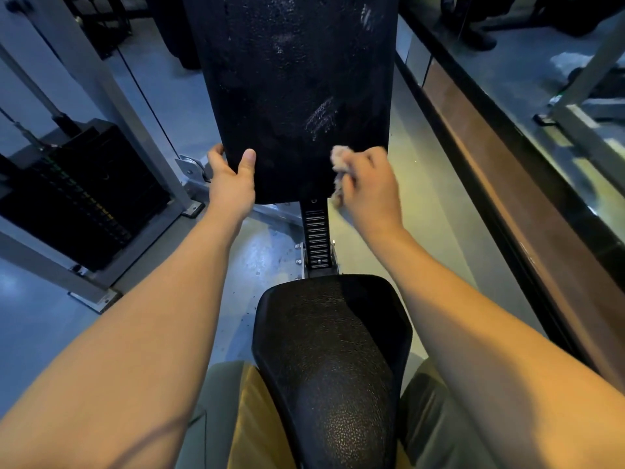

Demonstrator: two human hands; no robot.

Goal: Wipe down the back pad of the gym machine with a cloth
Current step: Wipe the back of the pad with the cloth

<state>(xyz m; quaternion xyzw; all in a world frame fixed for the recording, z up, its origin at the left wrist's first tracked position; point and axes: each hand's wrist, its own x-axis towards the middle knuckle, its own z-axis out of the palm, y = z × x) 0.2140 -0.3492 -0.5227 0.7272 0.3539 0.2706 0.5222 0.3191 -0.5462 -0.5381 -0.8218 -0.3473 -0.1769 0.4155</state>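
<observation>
**Me:** Grey gym floor all round, black weight stack off beyond my left hand. Quick update.

**Mate:** Go. Where's the pad?

**Me:** Tall black textured vinyl back pad is right in front, starting between both hands & running up above them. Left hand grips its lower left edge, thumb on the front face, fingers curled behind.

**Mate:** Cloth?

**Me:** Small crumpled beige cloth is bunched in my right hand, fingers closed round it, at the pad's lower right corner. Looks pressed to the edge, but it's blurry so can't swear to contact.

**Mate:** How far along?

**Me:** Prob mid-job, imo. Damp-looking sheen across the upper middle, well above my hands. Pale streaks just above the right hand & near the top right, so those want another pass. Bottom strip between my hands: can't tell if it's done.

**Mate:** Seat?

**Me:** Black padded seat sits nearer me, between my forearms. Not part of this.
</observation>
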